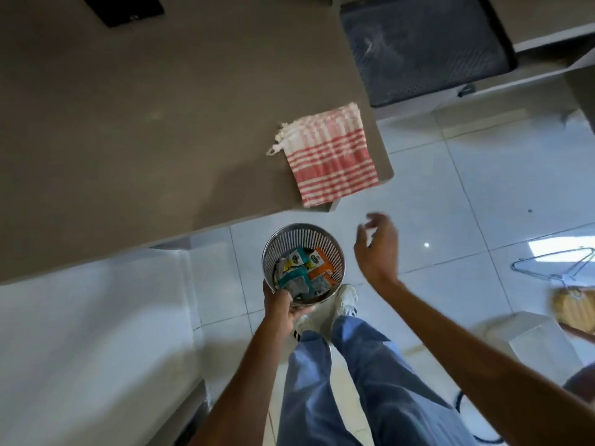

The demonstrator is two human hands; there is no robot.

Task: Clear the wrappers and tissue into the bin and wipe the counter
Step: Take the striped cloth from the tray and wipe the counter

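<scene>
Holding bin (269, 249) rim, left hand (281, 305), cloth (328, 152) overhanging counter (128, 140) edge

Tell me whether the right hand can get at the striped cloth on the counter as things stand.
Probably yes: the right hand is open and empty, the striped cloth lies uncovered at the counter corner nearest it, and nothing stands between them.

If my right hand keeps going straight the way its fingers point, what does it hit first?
Probably the striped cloth at the counter corner. The right hand is open, fingers aimed up-frame toward it, with only floor between. Depth is unclear, so it might pass below the counter edge.
</scene>
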